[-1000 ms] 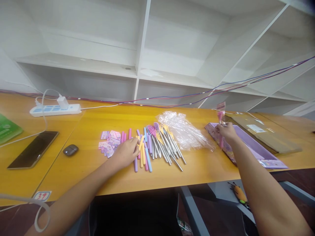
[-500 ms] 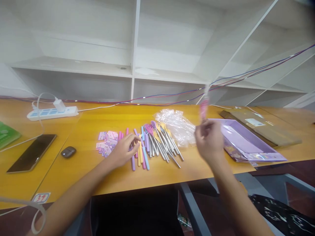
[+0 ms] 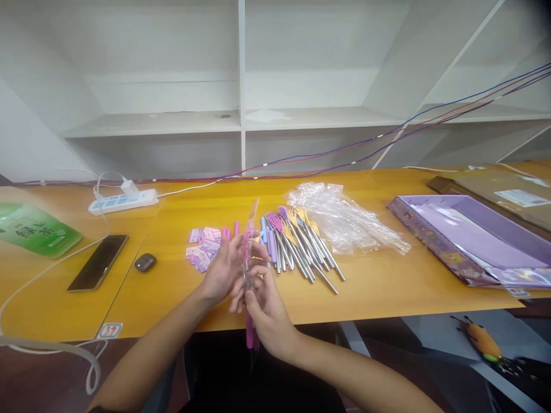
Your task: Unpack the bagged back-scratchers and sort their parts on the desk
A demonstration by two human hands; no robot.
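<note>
In front of my body I hold a pink back scratcher [image 3: 249, 332] upright in a narrow clear bag [image 3: 253, 213]. My right hand [image 3: 269, 318] grips it from the right, thumb against the rod. My left hand [image 3: 226, 268] closes on it from the left, fingers partly hidden behind it. Just beyond my hands lie small pink and purple cards [image 3: 200, 252] and several coloured handle tubes [image 3: 271, 244], partly covered by my fingers. Right of these is a pile of metal rods [image 3: 305, 246] with pink, purple and yellow claw heads.
Crumpled clear bags [image 3: 344, 218] lie behind the rods. A purple box [image 3: 447, 246] and a flat cardboard box [image 3: 495, 192] sit at right. At left are a phone [image 3: 98, 264], an earbud case [image 3: 145, 262], a green packet [image 3: 38, 229] and a power strip [image 3: 124, 201]. Cables run along the back.
My right hand has come down and left with the bagged back scratcher. My left hand has left the coloured tubes and joined it. The view has turned left.
</note>
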